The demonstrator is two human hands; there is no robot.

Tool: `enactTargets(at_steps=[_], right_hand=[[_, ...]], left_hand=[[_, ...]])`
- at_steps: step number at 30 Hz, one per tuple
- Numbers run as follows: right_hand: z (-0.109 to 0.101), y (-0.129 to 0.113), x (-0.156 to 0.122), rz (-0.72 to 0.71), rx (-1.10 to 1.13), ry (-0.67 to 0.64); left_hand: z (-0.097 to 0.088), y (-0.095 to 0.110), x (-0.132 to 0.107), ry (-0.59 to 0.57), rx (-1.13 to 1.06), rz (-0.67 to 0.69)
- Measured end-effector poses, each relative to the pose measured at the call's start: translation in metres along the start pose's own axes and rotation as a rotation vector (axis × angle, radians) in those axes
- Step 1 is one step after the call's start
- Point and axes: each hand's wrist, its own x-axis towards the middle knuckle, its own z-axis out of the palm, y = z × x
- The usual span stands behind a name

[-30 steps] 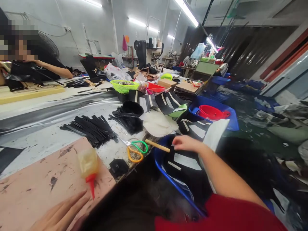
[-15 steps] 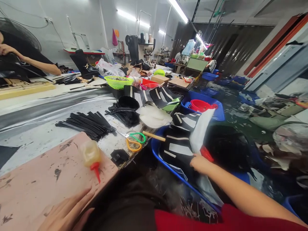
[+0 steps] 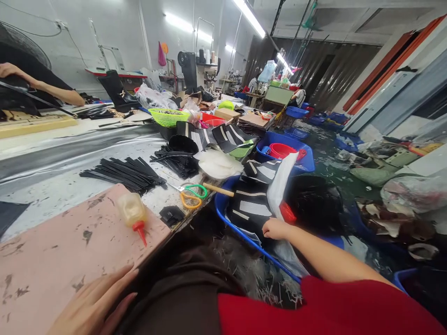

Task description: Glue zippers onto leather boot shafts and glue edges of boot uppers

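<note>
While the black panels (image 3: pixel 252 208) with pale strips lie in the blue basin (image 3: pixel 219 211) beside the table (image 3: pixel 152 203), the right hand (image 3: pixel 277 229) touches them, fingers curled; whether it grips one I cannot tell. Well apart from it, the left hand (image 3: pixel 101 298) lies flat and unclenched at the pink board's (image 3: pixel 52 242) edge, near a red-nozzled bottle (image 3: pixel 131 209). Farther off, scissors (image 3: pixel 191 196) lie beside a wooden stick (image 3: pixel 219 189).
</note>
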Motion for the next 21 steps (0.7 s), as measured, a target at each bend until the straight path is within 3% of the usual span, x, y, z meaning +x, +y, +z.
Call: enactTargets(at_steps=[4,6,8,12,16,18,19,21], right_hand=[[-0.021,-0.004,-0.002,0.100,0.012,0.245],[-0.041,-0.011,-0.006,0.068,-0.001,0.402],[-0.063,-0.027,-0.015,-0.128,-0.042,0.592],[-0.102,-0.087,-0.042,-0.723,-0.214,0.951],[-0.126,-0.138,-0.062,-0.985,-0.167,1.097],[-0.136,-0.139,-0.053,-0.973,0.041,1.086],[-0.141,-0.131,-0.043,-0.892,0.161,1.076],[-0.152,-0.107,-0.010,-0.571,0.349,1.041]], left_hand=[[-0.014,0.013,0.011,0.051,-0.014,0.023],[-0.024,0.022,0.023,0.063,-0.043,0.058],[-0.033,0.033,0.041,0.034,-0.105,0.079],[-0.047,0.073,0.095,-0.058,-0.345,0.063],[-0.051,0.119,0.143,-0.271,-0.732,0.096],[-0.056,0.127,0.152,-0.399,-0.871,0.090],[-0.062,0.125,0.153,-0.448,-0.907,0.073],[-0.079,0.107,0.147,-0.434,-0.921,-0.025]])
